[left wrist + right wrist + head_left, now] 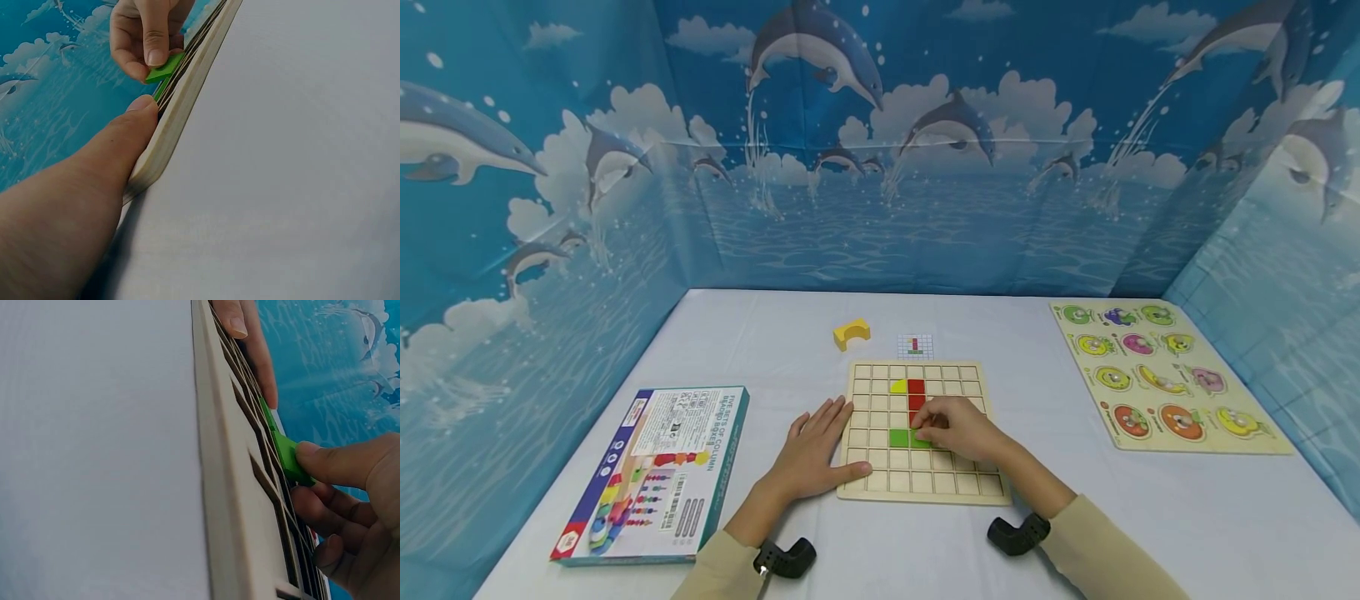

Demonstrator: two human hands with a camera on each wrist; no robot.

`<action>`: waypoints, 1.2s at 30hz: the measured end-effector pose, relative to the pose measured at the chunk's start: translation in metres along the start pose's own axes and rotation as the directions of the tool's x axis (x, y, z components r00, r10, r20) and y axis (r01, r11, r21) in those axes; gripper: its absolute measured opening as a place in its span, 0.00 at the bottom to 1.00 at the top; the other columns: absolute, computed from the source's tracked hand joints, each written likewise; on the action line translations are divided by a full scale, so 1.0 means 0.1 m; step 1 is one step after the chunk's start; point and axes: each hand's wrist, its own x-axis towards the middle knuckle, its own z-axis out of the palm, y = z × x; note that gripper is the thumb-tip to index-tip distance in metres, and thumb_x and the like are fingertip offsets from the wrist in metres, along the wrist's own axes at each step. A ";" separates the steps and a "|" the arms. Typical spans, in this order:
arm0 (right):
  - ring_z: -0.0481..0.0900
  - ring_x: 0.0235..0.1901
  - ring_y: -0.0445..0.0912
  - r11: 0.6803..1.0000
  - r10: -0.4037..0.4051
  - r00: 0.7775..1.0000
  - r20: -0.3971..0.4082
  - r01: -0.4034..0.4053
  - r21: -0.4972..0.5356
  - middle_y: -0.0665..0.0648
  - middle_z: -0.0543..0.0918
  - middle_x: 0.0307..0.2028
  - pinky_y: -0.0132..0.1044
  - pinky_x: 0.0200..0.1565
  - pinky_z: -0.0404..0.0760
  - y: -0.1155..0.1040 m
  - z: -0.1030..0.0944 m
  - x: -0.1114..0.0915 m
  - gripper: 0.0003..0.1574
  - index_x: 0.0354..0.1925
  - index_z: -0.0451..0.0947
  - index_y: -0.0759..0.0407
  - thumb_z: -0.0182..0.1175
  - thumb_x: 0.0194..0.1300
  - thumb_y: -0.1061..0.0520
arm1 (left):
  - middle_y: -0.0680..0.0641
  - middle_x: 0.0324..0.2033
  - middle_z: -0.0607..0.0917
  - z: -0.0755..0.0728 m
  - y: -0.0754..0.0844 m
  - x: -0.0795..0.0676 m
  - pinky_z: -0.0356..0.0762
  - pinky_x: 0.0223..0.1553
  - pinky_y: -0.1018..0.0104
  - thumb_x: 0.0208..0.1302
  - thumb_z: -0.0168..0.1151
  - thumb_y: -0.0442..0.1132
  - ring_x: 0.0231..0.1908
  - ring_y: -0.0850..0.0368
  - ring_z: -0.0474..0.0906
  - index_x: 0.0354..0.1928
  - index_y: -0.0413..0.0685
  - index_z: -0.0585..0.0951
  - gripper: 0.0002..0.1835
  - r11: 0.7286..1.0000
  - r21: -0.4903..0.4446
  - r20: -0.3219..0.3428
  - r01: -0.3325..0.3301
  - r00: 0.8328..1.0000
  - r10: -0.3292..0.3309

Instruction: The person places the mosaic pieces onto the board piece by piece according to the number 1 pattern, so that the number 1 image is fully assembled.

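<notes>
A wooden grid board [925, 485] lies on the white table. My left hand [811, 454] rests flat on its left edge, fingers spread and straight, thumb at the front rim. Over the board's middle, my right hand [958, 429] pinches a green square tile [289, 457] between thumb and fingers; in the left wrist view this tile is tilted at the grid. Immediately left of it, another green tile [898, 438] sits in a cell. Farther back are red tiles [916, 392] in a column, with a yellow tile [898, 387] beside the top one. The right fingers partly hide the column's lower end.
Behind the board lie a small pattern card [915, 346] and a yellow arch block [852, 335]. A flat toy box [700, 467] is at the left. To the right lies a fruit puzzle board [1172, 392]. Dolphin-print cloth [880, 242] surrounds the table.
</notes>
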 end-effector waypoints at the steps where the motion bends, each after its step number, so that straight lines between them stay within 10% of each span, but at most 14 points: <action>1: 0.71 0.27 0.40 1.000 -0.005 1.000 -0.001 0.005 -0.008 0.42 0.80 0.30 0.33 0.30 0.74 0.00 0.00 0.00 0.03 0.36 0.84 0.52 0.68 0.62 0.59 | 0.46 0.75 0.54 0.00 0.00 0.00 0.43 0.68 0.42 0.58 0.53 0.73 0.74 0.51 0.45 0.77 0.48 0.53 0.54 1.000 -0.001 0.000 0.000 1.000 0.000; 36: 0.73 0.30 0.41 0.998 0.059 0.998 -0.037 -0.059 -0.003 0.45 0.78 0.29 0.33 0.34 0.75 0.10 -0.16 -0.26 0.03 0.37 0.83 0.54 0.67 0.62 0.59 | 0.44 0.75 0.55 -0.01 0.01 -0.01 0.45 0.67 0.40 0.58 0.55 0.72 0.74 0.48 0.46 0.76 0.46 0.55 0.53 1.000 0.000 -0.011 -0.012 1.000 0.012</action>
